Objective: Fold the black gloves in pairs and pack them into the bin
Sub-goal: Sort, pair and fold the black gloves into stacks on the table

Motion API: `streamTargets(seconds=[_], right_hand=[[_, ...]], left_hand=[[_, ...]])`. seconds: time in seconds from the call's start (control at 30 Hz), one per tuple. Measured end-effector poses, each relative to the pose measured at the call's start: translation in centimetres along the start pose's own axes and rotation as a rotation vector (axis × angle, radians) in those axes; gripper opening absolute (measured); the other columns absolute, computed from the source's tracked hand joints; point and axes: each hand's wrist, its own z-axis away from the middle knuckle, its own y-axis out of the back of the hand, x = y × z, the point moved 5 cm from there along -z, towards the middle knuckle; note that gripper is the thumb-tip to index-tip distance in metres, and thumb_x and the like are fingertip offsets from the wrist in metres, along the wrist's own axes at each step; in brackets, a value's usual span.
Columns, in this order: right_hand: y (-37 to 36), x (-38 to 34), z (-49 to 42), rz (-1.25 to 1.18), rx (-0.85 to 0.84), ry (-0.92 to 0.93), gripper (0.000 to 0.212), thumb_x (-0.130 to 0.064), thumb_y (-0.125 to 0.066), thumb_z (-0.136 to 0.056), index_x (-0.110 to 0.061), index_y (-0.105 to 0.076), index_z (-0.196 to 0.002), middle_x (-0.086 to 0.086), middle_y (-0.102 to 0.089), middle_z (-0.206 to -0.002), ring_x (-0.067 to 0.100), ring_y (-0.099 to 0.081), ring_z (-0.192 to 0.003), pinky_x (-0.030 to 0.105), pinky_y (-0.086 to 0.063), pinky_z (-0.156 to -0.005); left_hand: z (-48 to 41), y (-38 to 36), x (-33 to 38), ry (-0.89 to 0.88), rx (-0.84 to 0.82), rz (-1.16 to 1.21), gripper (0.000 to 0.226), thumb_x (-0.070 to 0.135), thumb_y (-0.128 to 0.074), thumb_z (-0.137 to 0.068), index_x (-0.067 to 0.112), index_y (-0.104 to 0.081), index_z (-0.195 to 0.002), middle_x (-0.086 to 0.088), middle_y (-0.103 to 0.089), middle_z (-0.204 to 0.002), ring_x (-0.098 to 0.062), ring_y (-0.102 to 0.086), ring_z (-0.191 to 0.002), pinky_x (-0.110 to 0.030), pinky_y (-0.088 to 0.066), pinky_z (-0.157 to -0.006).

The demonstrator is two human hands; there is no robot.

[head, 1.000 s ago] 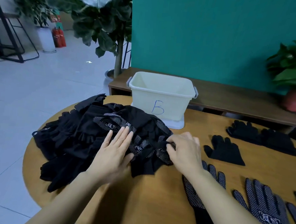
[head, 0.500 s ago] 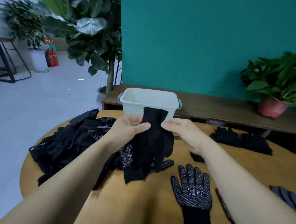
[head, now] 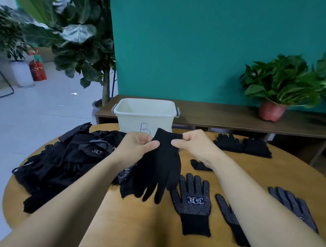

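— Now, the head view: what are your hands holding?
— One plain black glove, cuff up, its fingers hanging down over the table. My left hand pinches the cuff's left edge, thumb in front. My right hand pinches the right edge the same way.
— And the bin?
— White, a blue "B" on its front, it stands at the table's far edge, just behind the glove I hold.
— The other gloves?
— A pile lies to my left, a few dotted palms showing. Right of the held glove, a dotted glove lies flat, fingers pointing away from me. A second dotted glove shows partly under my right forearm, and a grey glove lies beyond it. A dark pair lies at the far right, apart from the bin.
— Behind the table?
— A plant in a red pot stands on a low bench.
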Motion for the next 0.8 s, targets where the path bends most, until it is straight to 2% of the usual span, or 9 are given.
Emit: streamTargets(seconds=[0.1,0.23,0.37,0.43,0.47,0.53,0.67,0.73,0.8], right_hand=[[0.4,0.2,0.4,0.025,0.023,-0.021,0.027,-0.010,-0.066,-0.092,-0.016,-0.068,-0.066,-0.010,-0.070,-0.063,-0.007,-0.060,-0.056,0.005,-0.042,-0.055],[1.1,0.3,0.7,0.000,0.124,-0.028,0.035,-0.009,-0.066,-0.092,-0.016,-0.061,-0.058,-0.014,-0.060,-0.046,-0.008,-0.050,-0.041,0.006,-0.036,-0.047],[0.6,-0.5,1.2,0.031,0.061,0.012,0.029,-0.008,-0.065,-0.091,-0.016,-0.064,-0.063,-0.018,-0.058,-0.049,-0.009,-0.054,-0.050,0.007,-0.038,-0.055],[0.4,-0.7,1.3,0.064,0.001,0.008,0.008,-0.013,-0.068,-0.089,-0.011,-0.075,-0.092,-0.013,-0.070,-0.081,-0.005,-0.061,-0.078,0.008,-0.043,-0.067],[0.7,-0.7,1.5,0.077,0.003,0.011,0.014,-0.014,-0.069,-0.088,-0.011,-0.076,-0.099,-0.013,-0.070,-0.092,-0.006,-0.061,-0.086,0.005,-0.042,-0.069],[2.4,-0.3,1.6,0.044,0.108,0.030,0.014,-0.014,-0.071,-0.084,-0.013,-0.078,-0.096,-0.012,-0.071,-0.097,-0.004,-0.060,-0.091,0.002,-0.043,-0.072],[6.1,1.9,2.6,0.060,0.246,-0.096,0.035,-0.030,-0.075,-0.084,-0.022,-0.065,-0.116,-0.005,-0.065,-0.119,0.013,-0.058,-0.110,0.033,-0.045,-0.100],[6.3,3.3,3.6,0.005,0.124,-0.220,0.054,-0.042,-0.073,-0.085,-0.019,-0.056,-0.131,-0.007,-0.057,-0.126,0.012,-0.052,-0.116,0.034,-0.037,-0.103],[6.9,4.4,4.5,-0.047,0.065,-0.279,0.037,-0.042,-0.068,-0.089,-0.020,-0.064,-0.118,-0.012,-0.064,-0.111,0.004,-0.057,-0.101,0.027,-0.036,-0.092]], left_hand=[[-0.4,-0.4,-0.6,0.003,0.045,-0.112,0.011,0.025,-0.070,-0.092,0.021,-0.072,-0.082,0.001,-0.077,-0.088,-0.019,-0.073,-0.090,-0.049,-0.052,-0.097],[-0.1,-0.6,0.3,-0.106,0.325,-0.457,0.014,0.042,-0.072,-0.084,0.035,-0.068,-0.095,0.022,-0.070,-0.093,0.001,-0.063,-0.097,-0.041,-0.038,-0.109],[0.5,-4.3,0.7,-0.053,0.091,-0.357,0.049,0.069,-0.071,-0.059,0.034,-0.068,-0.093,0.014,-0.071,-0.089,-0.005,-0.066,-0.090,-0.043,-0.051,-0.093],[0.2,-5.1,0.9,-0.056,0.086,-0.255,0.040,0.056,-0.076,-0.068,0.025,-0.069,-0.091,0.001,-0.073,-0.086,-0.020,-0.069,-0.086,-0.049,-0.055,-0.085],[0.0,-5.2,0.9,-0.055,0.100,-0.164,0.034,0.047,-0.076,-0.075,0.018,-0.071,-0.092,-0.008,-0.074,-0.089,-0.028,-0.070,-0.089,-0.053,-0.055,-0.085],[-0.4,-5.5,0.8,-0.021,0.072,-0.008,0.019,0.026,-0.072,-0.088,0.009,-0.073,-0.098,-0.016,-0.075,-0.096,-0.037,-0.070,-0.097,-0.055,-0.055,-0.089],[-0.9,-7.2,1.5,0.012,-0.121,0.124,0.016,0.006,-0.060,-0.097,0.002,-0.071,-0.107,-0.011,-0.076,-0.102,-0.021,-0.072,-0.092,-0.029,-0.058,-0.080],[-1.1,-8.5,1.8,0.032,-0.218,0.158,0.016,0.007,-0.058,-0.097,0.005,-0.072,-0.106,-0.013,-0.075,-0.103,-0.022,-0.072,-0.092,-0.031,-0.056,-0.082],[-1.5,-9.9,1.7,0.074,-0.291,0.189,0.019,0.007,-0.058,-0.097,0.004,-0.071,-0.110,-0.017,-0.074,-0.108,-0.029,-0.070,-0.099,-0.038,-0.055,-0.090]])
